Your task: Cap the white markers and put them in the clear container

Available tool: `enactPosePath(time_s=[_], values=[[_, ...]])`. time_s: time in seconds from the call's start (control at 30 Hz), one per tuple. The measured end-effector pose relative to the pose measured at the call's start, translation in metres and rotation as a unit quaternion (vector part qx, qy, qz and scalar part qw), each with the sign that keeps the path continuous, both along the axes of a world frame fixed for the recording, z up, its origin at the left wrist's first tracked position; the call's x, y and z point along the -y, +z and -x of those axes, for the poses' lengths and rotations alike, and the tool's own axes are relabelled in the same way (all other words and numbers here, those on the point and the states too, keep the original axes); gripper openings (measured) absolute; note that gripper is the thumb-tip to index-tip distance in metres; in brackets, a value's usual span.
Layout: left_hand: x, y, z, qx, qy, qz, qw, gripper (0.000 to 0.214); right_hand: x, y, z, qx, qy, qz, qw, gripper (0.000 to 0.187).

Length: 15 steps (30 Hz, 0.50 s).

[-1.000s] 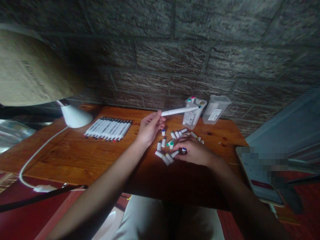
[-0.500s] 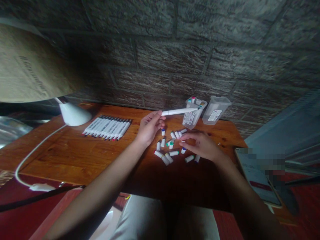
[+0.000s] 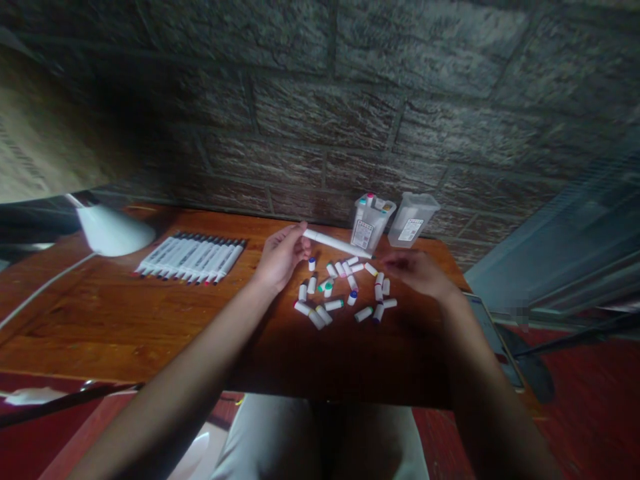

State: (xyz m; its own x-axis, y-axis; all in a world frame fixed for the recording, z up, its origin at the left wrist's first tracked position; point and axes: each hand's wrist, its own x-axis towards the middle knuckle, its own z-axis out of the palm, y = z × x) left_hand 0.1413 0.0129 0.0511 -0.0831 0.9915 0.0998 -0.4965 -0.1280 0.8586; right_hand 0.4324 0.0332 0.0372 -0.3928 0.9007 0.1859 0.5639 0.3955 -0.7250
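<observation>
My left hand (image 3: 284, 259) is closed on one end of a white marker (image 3: 337, 242). The marker slants down to the right, and its dark tip is bare. Close to that tip is my right hand (image 3: 413, 270), its fingers dark and blurred, so whether anything is between them does not show. Below both hands, several loose marker caps lie scattered on the wooden table, among them a blue-topped cap (image 3: 353, 297), a green-topped cap (image 3: 328, 289) and another blue-topped one (image 3: 312, 264) standing near my left hand.
A row of white markers (image 3: 193, 258) lies at the left. Behind the caps stand a clear plastic case (image 3: 364, 230) with a few markers and a second clear case (image 3: 411, 225). A lamp base (image 3: 114, 231) is far left; a tablet (image 3: 493, 337) lies right; a brick wall rises behind.
My right hand has lifted away from the caps toward the marker's tip. The marker has turned from tilting slightly up to pointing down right. The whole view has shifted a little.
</observation>
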Motion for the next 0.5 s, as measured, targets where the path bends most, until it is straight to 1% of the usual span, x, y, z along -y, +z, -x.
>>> enactPosePath(time_s=[0.03,0.1,0.2,0.23,0.27,0.33,0.4,0.47,0.5], values=[[0.000,0.000,0.000,-0.003,-0.003,0.000,1.000,0.030,0.003,0.002,0.002,-0.005,0.023,0.020,1.000,0.018],[-0.001,0.000,0.000,-0.002,-0.003,-0.003,1.000,0.030,0.010,0.008,0.009,-0.016,0.091,0.073,0.993,0.021],[-0.002,0.000,0.002,0.016,0.002,0.005,1.000,0.030,0.025,0.015,0.024,-0.022,0.188,0.175,0.966,0.029],[-0.003,0.000,0.003,0.025,0.005,0.012,1.000,0.030,0.029,0.016,0.029,-0.013,0.208,0.209,0.955,0.031],[-0.003,0.000,0.004,0.034,0.007,0.020,0.999,0.030,0.031,0.016,0.033,0.002,0.217,0.229,0.949,0.030],[-0.004,0.000,0.005,0.052,0.007,0.033,0.998,0.030,0.034,0.015,0.038,0.047,0.226,0.230,0.945,0.023],[-0.005,0.000,0.006,0.066,0.003,0.038,0.997,0.029,0.035,0.013,0.041,0.088,0.229,0.202,0.948,0.014],[-0.005,0.001,0.006,0.071,0.001,0.039,0.997,0.028,0.034,0.012,0.041,0.098,0.230,0.195,0.948,0.010],[-0.005,0.001,0.006,0.070,0.002,0.040,0.997,0.027,0.034,0.012,0.040,0.083,0.228,0.203,0.949,0.010]])
